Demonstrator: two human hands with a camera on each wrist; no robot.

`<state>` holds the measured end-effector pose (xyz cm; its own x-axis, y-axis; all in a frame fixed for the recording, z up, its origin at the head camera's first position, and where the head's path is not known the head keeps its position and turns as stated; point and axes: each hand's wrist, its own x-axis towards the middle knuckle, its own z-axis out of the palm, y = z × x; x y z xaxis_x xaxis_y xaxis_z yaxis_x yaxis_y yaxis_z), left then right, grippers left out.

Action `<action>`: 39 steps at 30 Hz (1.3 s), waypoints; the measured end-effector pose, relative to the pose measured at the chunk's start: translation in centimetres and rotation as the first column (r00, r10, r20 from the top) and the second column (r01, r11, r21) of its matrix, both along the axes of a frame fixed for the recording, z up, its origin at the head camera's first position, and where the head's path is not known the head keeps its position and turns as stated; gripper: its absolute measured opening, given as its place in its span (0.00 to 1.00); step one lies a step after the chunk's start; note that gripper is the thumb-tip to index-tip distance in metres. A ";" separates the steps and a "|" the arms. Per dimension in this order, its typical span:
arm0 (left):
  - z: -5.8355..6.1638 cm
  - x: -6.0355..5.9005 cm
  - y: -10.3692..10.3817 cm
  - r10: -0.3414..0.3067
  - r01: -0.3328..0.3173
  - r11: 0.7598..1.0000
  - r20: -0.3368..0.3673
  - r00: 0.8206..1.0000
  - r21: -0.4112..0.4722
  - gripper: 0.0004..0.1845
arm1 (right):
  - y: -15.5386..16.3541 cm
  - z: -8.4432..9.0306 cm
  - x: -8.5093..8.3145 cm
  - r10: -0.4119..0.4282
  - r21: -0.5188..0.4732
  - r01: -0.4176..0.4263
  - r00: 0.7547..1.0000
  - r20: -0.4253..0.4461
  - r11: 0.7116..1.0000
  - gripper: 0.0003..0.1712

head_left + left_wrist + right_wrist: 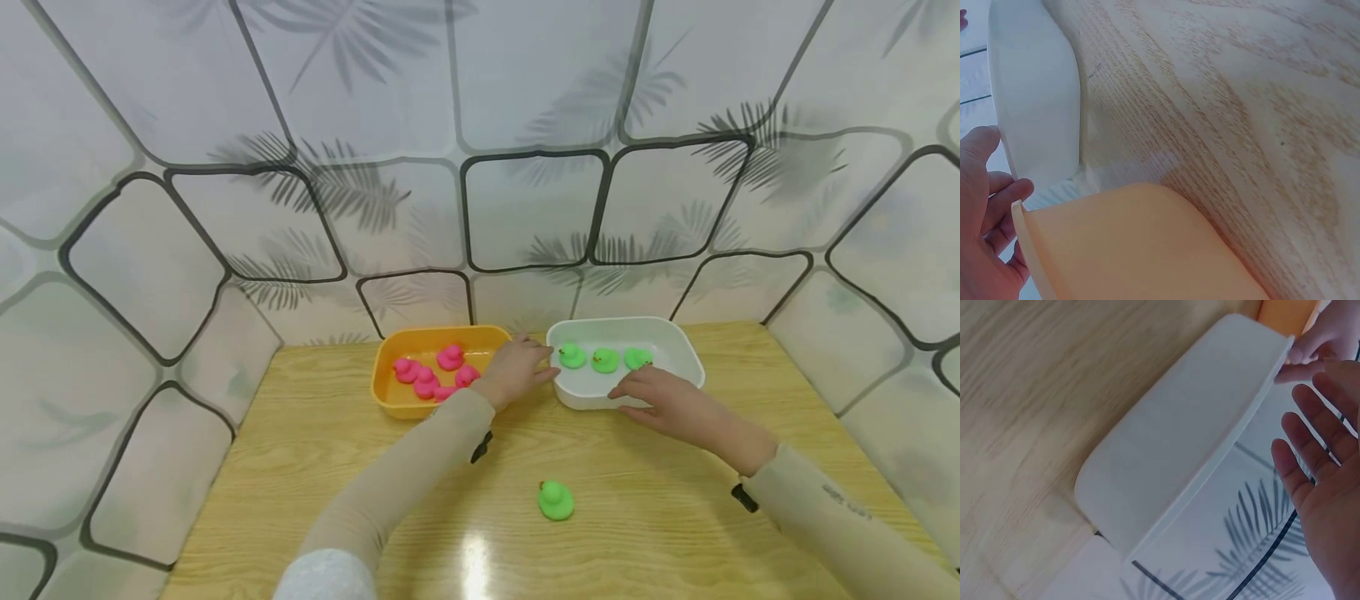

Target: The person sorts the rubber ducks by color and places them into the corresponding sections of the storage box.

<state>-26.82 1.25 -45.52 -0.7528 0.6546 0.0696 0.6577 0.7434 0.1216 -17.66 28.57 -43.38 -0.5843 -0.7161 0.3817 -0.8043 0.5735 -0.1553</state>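
My left hand (517, 371) reaches over the right end of the orange tray (397, 410). Its fingertips rest at the left end of the white tray (682, 379), right at the rim in the left wrist view. Over the white tray's front right edge is my right hand (671, 404), its palm bare and fingers spread in the right wrist view. Three green rubber ducks (605, 360) sit in a row inside the white tray, the rightmost partly behind the right hand. Another green duck (555, 500) sits on the table, nearer me, between the forearms.
Several pink rubber ducks (451, 357) lie in the orange tray, some partly behind the left hand and sleeve. Both trays stand side by side at the back of the wooden table (315, 467), close to the patterned wall (532, 212). More wall rises at both sides.
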 end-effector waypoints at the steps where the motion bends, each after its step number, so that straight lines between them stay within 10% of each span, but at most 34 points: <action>1: 0.0 0.0 0.0 -0.001 0.001 1.000 -0.002 1.000 0.001 0.26 | -0.2 -0.2 0.1 0.012 0.000 -0.012 1.000 -0.005 1.000 0.19; 21: 0.2 0.0 0.1 0.010 -0.010 1.000 -0.009 1.000 -0.010 0.26 | -6.1 -3.8 3.2 0.228 0.082 -0.233 0.972 0.062 0.969 0.20; 39: -0.4 -0.2 0.3 0.023 -0.023 1.000 0.012 1.000 0.010 0.26 | -8.6 -4.3 5.5 0.258 0.144 -0.286 0.948 0.184 0.947 0.26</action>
